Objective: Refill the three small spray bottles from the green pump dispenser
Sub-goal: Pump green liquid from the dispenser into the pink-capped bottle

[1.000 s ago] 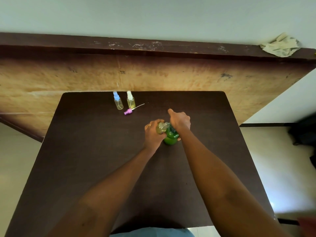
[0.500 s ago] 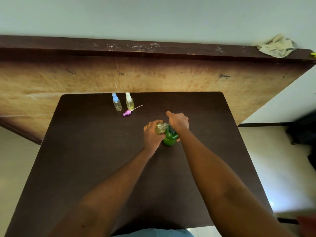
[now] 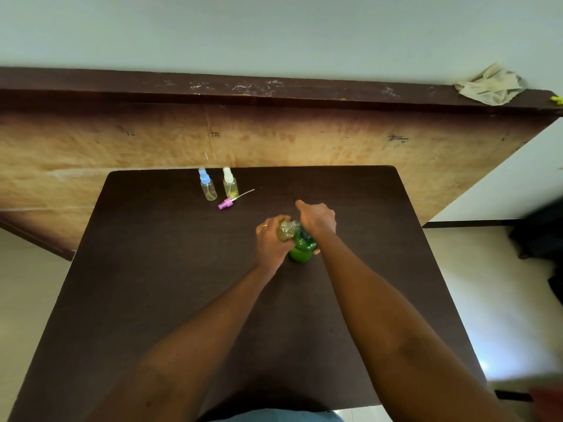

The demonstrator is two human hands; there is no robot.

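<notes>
**Refill in progress: third bottle at the pump, two standing capped**

I am viewing the work from the head camera and reporting what is showing. The left hand [image 3: 271, 240] is closing around a small clear bottle [image 3: 285, 231], holding it uncapped and tilted against the spout of the green pump dispenser [image 3: 301, 248], which is standing near the middle of the dark table [image 3: 152, 269]. The right hand [image 3: 316, 219] is resting curled on top of the dispenser's pump head; I am judging that it is pressing or about to press, though the head itself is hidden under the palm and I cannot tell how firmly it is gripping.

Toward the far edge, a blue-capped bottle [image 3: 207, 185] and a white-capped bottle [image 3: 229, 184] are standing upright, just beside each other and well apart from the hands. Both are showing yellowish liquid; the white-capped one is looking fuller, the blue-capped one only low in the base, so I cannot confirm either as finished. A pink sprayer top [image 3: 227, 203] with its dip tube is lying on the table just in front of them, most likely belonging to the bottle in hand.

I am assessing the task as partway through: filling the held bottle and refitting its sprayer are remaining, and possibly topping up the blue-capped one.
</notes>
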